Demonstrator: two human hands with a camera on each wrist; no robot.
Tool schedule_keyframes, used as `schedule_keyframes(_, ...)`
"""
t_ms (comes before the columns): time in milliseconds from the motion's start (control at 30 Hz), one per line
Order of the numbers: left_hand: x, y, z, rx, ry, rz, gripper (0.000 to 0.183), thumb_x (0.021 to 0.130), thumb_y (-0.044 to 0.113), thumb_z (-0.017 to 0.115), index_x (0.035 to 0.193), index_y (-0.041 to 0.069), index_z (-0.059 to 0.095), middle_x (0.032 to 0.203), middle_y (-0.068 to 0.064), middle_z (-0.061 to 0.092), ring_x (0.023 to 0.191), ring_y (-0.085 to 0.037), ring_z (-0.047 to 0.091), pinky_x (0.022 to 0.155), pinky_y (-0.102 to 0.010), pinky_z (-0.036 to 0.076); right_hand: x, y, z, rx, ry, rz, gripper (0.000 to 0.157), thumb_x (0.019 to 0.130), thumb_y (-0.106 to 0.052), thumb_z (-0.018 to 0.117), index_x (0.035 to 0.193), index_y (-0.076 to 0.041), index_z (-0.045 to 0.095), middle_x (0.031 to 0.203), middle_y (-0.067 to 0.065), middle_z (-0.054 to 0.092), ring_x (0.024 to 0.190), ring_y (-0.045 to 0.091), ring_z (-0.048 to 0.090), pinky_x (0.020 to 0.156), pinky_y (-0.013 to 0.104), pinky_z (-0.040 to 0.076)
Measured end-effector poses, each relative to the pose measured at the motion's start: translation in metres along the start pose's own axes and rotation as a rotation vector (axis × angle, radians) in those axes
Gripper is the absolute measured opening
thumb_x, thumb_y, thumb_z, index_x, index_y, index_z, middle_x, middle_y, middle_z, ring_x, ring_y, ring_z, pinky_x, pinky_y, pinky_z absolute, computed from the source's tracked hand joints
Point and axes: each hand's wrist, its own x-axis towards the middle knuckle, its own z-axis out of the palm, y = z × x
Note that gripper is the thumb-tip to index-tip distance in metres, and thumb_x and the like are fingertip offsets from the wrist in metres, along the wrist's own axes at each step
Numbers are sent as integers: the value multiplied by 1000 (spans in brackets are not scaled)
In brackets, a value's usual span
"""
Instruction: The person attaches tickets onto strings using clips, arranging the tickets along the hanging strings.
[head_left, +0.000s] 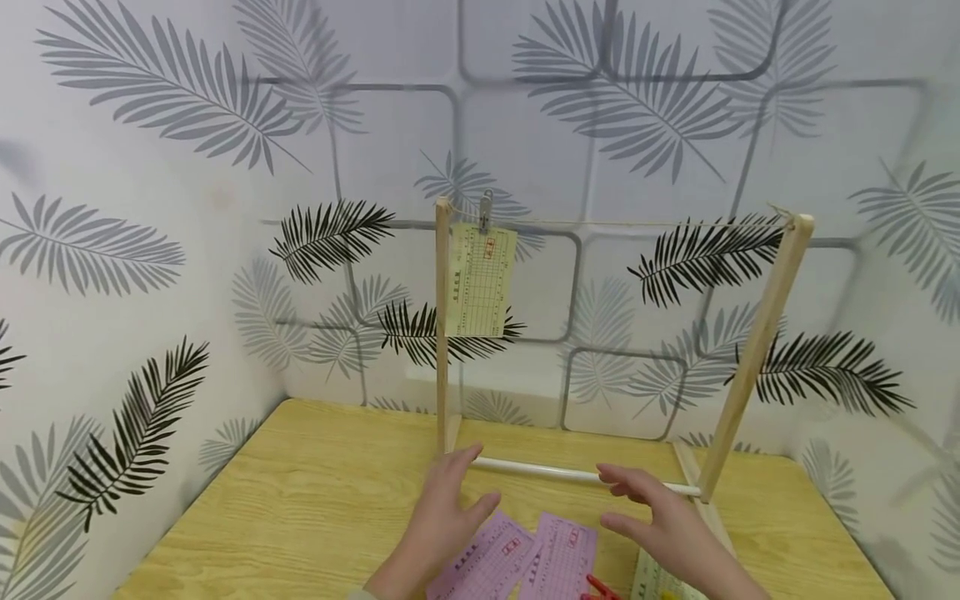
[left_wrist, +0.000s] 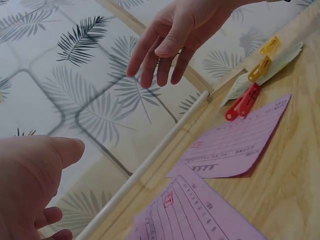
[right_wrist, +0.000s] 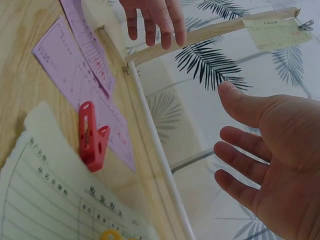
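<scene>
The left pink slip [head_left: 480, 567] and the right pink slip [head_left: 557, 558] are laid on the tabletop [head_left: 300, 500], on the near side of the rod [head_left: 536, 469], with their facing edges touching or overlapped (which of the two cannot be told). The right slip's long axis is aimed almost squarely at the rod; the left one's is slanted, its end by the rod tipped rightward. The left slip is neighboured most closely by the left hand [head_left: 444, 508], which is raised near the rod's left end; the right hand [head_left: 663, 517] is held near the rod's right end. Nothing is held by either: the fingers are loosely extended, each thumb is parted from them, and no contact with the slips is shown. The red clip [right_wrist: 92, 142] is also placed on the rod's near side, beside the right slip.
</scene>
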Motion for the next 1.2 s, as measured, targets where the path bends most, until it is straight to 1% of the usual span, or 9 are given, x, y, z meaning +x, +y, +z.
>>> schedule_keyframes(167, -7, -9, 8, 27, -90, 4, 73, 104, 35, 79, 163, 6, 48, 159, -18, 54, 145, -45, 51, 114, -69, 45, -8, 14, 4, -14, -34, -35, 59, 101, -20, 83, 153, -3, 62, 141, 12, 71, 118, 28, 71, 104, 47, 58)
schedule_keyframes(400, -14, -18, 14, 45, -129, -18, 69, 105, 37, 77, 162, 8, 51, 157, -14, 55, 144, -41, 52, 114, -66, 47, -15, 32, 11, 8, -72, -99, 55, 104, -20, 79, 153, -1, 61, 142, 17, 70, 121, 24, 70, 102, 41, 58)
schedule_keyframes(500, -16, -22, 15, 56, -164, -18, 67, 104, 35, 79, 160, 10, 54, 157, -14, 56, 143, -40, 54, 112, -65, 48, -18, 37, 12, 42, -112, -81, 54, 105, -20, 77, 152, -1, 61, 146, 19, 68, 123, 25, 69, 103, 41, 58)
schedule_keyframes(600, -18, -25, 15, 65, -214, -5, 67, 102, 34, 81, 159, 11, 56, 157, -13, 56, 143, -39, 53, 113, -64, 48, -20, 41, 12, 86, -175, -16, 55, 106, -22, 76, 154, -1, 59, 149, 19, 66, 127, 33, 67, 102, 42, 58)
schedule_keyframes(700, -18, -26, 16, 61, -245, 28, 69, 100, 32, 83, 160, 12, 56, 159, -11, 55, 145, -37, 51, 116, -63, 46, -22, 45, 11, 149, -243, 30, 57, 107, -21, 75, 157, 1, 56, 151, 23, 62, 130, 45, 62, 101, 45, 58)
schedule_keyframes(800, -19, -28, 16, 67, -263, 71, 71, 99, 29, 83, 161, 10, 55, 162, -10, 52, 149, -37, 48, 120, -62, 42, -23, 49, 11, 188, -286, 35, 58, 108, -19, 74, 159, 1, 54, 154, 25, 59, 134, 47, 59, 101, 44, 57)
schedule_keyframes(867, -20, -30, 17, 80, -275, 97, 71, 100, 28, 82, 162, 9, 53, 164, -10, 51, 151, -37, 46, 121, -61, 40, -24, 52, 13, 195, -305, 8, 58, 108, -19, 73, 159, 1, 53, 155, 26, 57, 137, 41, 58, 103, 41, 56)
schedule_keyframes(1067, -21, -35, 16, 93, -308, 141, 69, 102, 28, 81, 161, 4, 53, 166, -14, 48, 155, -40, 41, 123, -65, 35, -26, 61, 18, 200, -353, -83, 52, 110, -16, 69, 157, 1, 56, 156, 24, 59, 142, 11, 53, 109, 29, 48)
schedule_keyframes(1200, -22, -37, 16, 114, -326, 139, 66, 102, 26, 80, 159, 4, 56, 167, -13, 49, 157, -42, 38, 124, -67, 32, -26, 63, 20, 194, -368, -99, 49, 110, -15, 69, 155, 0, 59, 154, 21, 62, 142, 8, 53, 110, 26, 45)
